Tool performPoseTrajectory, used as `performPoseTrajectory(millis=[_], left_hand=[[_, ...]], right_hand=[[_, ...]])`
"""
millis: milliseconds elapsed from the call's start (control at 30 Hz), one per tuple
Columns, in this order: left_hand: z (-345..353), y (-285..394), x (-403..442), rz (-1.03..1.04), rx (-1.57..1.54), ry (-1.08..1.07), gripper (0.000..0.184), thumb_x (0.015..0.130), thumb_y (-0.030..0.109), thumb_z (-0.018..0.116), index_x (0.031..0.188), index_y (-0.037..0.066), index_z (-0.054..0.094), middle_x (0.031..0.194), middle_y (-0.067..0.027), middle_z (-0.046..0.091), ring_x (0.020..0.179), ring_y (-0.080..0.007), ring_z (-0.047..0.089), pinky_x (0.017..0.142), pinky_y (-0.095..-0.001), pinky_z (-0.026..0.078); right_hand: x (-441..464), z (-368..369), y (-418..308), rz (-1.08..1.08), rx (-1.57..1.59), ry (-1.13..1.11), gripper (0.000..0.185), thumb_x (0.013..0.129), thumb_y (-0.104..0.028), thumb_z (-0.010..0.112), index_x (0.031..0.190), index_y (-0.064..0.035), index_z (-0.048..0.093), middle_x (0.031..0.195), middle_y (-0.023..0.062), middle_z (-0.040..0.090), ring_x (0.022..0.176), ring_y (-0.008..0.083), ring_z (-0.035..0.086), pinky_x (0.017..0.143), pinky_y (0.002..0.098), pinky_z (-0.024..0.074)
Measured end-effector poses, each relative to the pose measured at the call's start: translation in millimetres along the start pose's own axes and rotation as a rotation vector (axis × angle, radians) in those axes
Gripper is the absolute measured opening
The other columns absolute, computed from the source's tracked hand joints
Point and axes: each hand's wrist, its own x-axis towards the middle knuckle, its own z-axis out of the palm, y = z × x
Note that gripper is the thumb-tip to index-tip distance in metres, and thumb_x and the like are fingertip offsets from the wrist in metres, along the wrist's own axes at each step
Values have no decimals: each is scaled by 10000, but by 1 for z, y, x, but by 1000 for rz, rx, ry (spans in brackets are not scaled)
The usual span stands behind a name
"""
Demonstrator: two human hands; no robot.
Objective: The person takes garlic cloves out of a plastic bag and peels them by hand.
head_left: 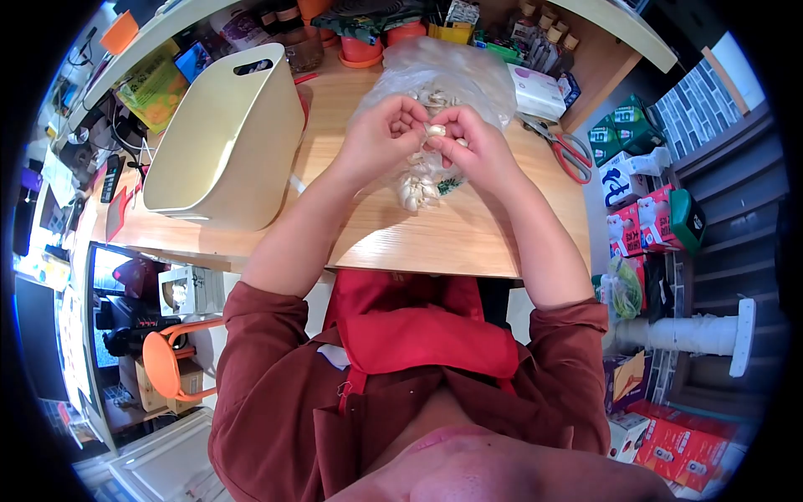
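Observation:
Both hands meet over a clear plastic bag (485, 74) on the wooden table. My right hand (468, 144) pinches a small pale garlic clove (436, 131) between thumb and fingertips. From the other side, my left hand (387, 134) has its fingers curled, with the fingertips pressed close to the same clove; whether they hold a bit of it or its skin is too small to make out. Below the hands lie garlic bulbs (416, 192) at the bag's near edge. More garlic (437, 99) shows on the bag just beyond the fingers.
A tall cream bin (251, 134) stands on the table at the left. Red-handled scissors (569, 155) lie at the right edge, near a white box (538, 92). Pots, an orange saucer (361, 52) and small corked bottles (552, 46) line the back.

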Motion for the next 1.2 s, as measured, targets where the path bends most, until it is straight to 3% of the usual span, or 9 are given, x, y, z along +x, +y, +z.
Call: performPoseTrajectory(millis=[267,367,500,600,700,800,1000,1100,1200], left_hand=[[5,2,-4,195,338,285,90,703,-30,592,769,25,617,736,-32,572,619,-70,534,540,-214,441],[4,-1,-4,325,401,298,105,723,-39,572,795,23,616,767,6,543,607,-25,489,534,-173,396],[1,-1,-2,338,433,349,107,721,-38,572,793,24,620,785,-17,545,613,-49,501,540,-185,406],[1,-5,4,480,424,325,104,700,35,658,802,34,632,764,-60,563,598,-124,541,539,-223,441],[6,1,1,451,413,191,170,716,107,707,849,30,635,759,-41,571,608,-105,539,550,-217,442],[5,-5,0,215,198,119,227,728,146,725,903,29,639,762,-20,590,638,-74,544,574,-210,452],[4,-1,-1,127,19,91,186,742,83,687,915,23,655,745,-23,624,661,-54,562,614,-206,472],[4,-4,0,107,77,131,138,748,38,637,881,5,658,715,-23,629,644,-56,567,603,-209,475],[3,1,-3,68,166,100,139,787,-26,566,909,-14,630,796,0,611,706,-35,550,633,-181,455]], right_hand=[[1,4,2,-15,132,121,233,806,-77,616,997,-34,489,748,35,602,608,88,562,553,226,450],[1,4,5,-20,131,126,243,796,-54,621,999,-38,489,770,32,600,629,82,556,566,222,450],[-2,2,0,-28,216,124,236,801,-37,615,999,-34,486,805,32,587,668,81,545,590,213,444],[-2,4,-5,-32,295,122,226,815,-27,602,1006,-26,480,820,33,579,687,81,535,605,207,440],[-3,6,-9,-22,365,121,222,824,-23,593,1011,-21,474,827,34,577,693,83,530,613,206,438],[-4,6,-13,13,383,124,216,826,-23,591,1008,-23,474,826,33,578,694,85,528,618,206,437],[-4,6,-16,47,399,125,206,804,-33,626,967,-33,500,802,20,574,693,81,526,618,202,430],[-3,7,-10,5,351,117,208,789,-35,645,948,-38,511,790,14,568,692,77,525,618,199,428],[-3,9,-9,5,321,107,213,782,-34,653,945,-42,515,783,11,565,693,75,526,621,198,428]])
